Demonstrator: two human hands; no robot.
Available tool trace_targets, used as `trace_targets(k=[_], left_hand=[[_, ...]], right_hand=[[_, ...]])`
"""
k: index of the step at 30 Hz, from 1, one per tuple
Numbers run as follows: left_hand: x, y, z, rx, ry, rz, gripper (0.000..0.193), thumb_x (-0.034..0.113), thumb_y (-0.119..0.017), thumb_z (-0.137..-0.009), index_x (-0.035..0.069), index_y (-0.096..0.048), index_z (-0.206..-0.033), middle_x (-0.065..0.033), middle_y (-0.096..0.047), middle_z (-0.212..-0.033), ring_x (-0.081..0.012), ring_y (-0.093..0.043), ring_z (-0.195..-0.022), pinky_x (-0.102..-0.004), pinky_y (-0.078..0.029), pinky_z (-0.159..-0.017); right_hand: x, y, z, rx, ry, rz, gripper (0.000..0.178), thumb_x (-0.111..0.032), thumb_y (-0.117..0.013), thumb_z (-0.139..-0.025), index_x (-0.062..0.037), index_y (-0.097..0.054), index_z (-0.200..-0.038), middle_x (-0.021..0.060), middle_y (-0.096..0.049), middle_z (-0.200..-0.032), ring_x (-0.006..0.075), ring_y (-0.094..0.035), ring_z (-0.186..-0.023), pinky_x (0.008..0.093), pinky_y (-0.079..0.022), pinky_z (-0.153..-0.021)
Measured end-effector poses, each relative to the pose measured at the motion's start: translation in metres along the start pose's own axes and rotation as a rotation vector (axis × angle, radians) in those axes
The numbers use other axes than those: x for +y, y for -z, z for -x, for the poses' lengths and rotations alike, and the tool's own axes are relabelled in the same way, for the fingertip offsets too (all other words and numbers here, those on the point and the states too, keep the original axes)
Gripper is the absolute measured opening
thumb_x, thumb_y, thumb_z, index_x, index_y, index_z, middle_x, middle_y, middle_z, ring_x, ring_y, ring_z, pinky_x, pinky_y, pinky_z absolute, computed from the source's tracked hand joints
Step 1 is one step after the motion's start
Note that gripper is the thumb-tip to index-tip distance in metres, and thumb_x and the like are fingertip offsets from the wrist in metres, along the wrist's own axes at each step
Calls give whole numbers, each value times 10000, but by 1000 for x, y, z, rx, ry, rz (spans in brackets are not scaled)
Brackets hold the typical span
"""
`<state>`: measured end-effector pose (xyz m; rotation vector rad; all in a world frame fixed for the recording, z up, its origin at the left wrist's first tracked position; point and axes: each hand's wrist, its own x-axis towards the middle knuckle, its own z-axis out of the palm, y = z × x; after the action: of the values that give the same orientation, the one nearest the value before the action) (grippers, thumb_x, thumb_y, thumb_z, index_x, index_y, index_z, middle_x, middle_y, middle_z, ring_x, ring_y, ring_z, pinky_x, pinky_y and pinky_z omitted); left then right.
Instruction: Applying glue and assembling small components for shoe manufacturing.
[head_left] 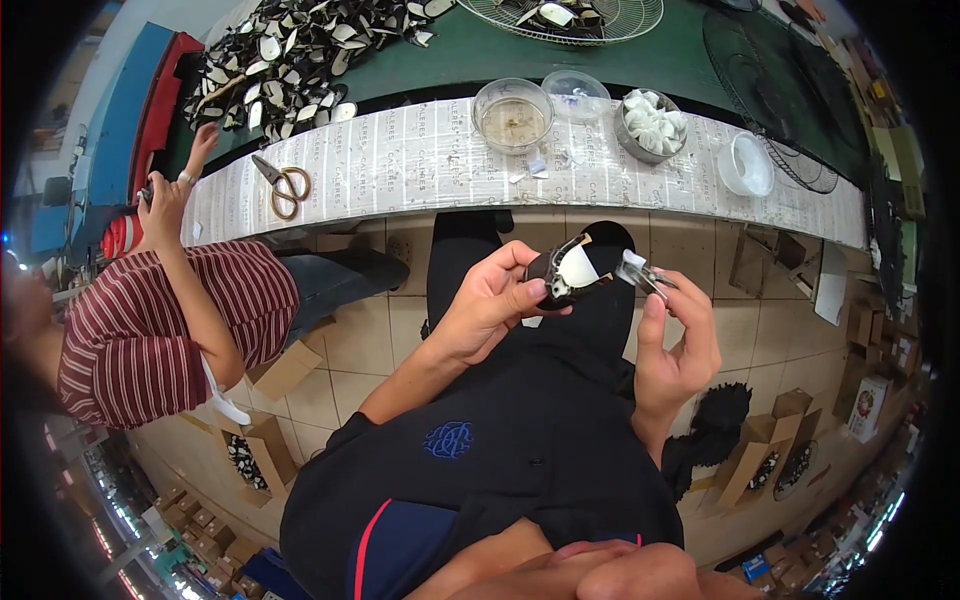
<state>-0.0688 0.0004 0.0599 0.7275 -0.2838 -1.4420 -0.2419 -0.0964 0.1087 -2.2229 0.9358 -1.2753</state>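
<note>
My left hand (487,310) grips a small black and white shoe-upper piece (567,271) over my lap, thumb on its lower edge. My right hand (678,340) pinches a small clear, shiny tool or applicator (642,272) whose tip touches the right end of that piece. Both hands are raised just below the front edge of the paper-covered bench (420,165).
On the bench stand scissors (284,185), a glass bowl (512,115), a clear lid (576,95), a bowl of white pieces (652,124) and a tape roll (746,165). A pile of black and white pieces (285,60) lies behind. A person in a striped shirt (160,325) sits at my left.
</note>
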Motion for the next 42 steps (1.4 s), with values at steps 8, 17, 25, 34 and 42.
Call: trace_targets(k=[8,17,25,34,42], left_hand=[[-5,9,2,-123,28,206,431,153,-657,-924,68,-441,-1287,-89,-609,-1135,-245,-613,-1101,-375,-554,-885],[-9,13,3,-388,-97,553,541,79,-706,-864,165,-420,-1316,-84,-527,-1167,-292,-551,-1189,-399,-561,-892],[-14,13,2,-367,-196,420,477,112,-680,-894,163,-437,-1302,-96,-528,-1199,-309,-533,-1219,-415,-551,-913],[-13,11,5,-331,-319,72,363,165,-592,-958,95,-444,-1282,-137,-543,-1251,-323,-535,-1224,-428,-481,-982],[-9,12,6,-259,-281,43,348,146,-567,-972,70,-435,-1286,-128,-558,-1246,-295,-537,-1225,-408,-486,-970]], right_hand=[[-7,12,11,69,146,-313,173,-59,-599,-889,42,-549,-1020,240,-648,-970,271,-604,-713,335,-502,-634],[-7,10,10,103,539,-349,201,-131,-498,-939,26,-504,-1065,239,-590,-986,226,-539,-602,337,-440,-542],[-26,-5,10,-97,473,-331,232,-75,-712,-801,3,-616,-997,177,-669,-1005,220,-618,-685,305,-487,-532],[-35,-15,3,-153,501,-114,186,-48,-713,-778,-10,-644,-947,141,-665,-993,191,-606,-678,273,-476,-540],[-36,-16,3,-219,519,-125,197,-45,-728,-755,-19,-651,-934,137,-660,-997,179,-601,-660,273,-475,-529]])
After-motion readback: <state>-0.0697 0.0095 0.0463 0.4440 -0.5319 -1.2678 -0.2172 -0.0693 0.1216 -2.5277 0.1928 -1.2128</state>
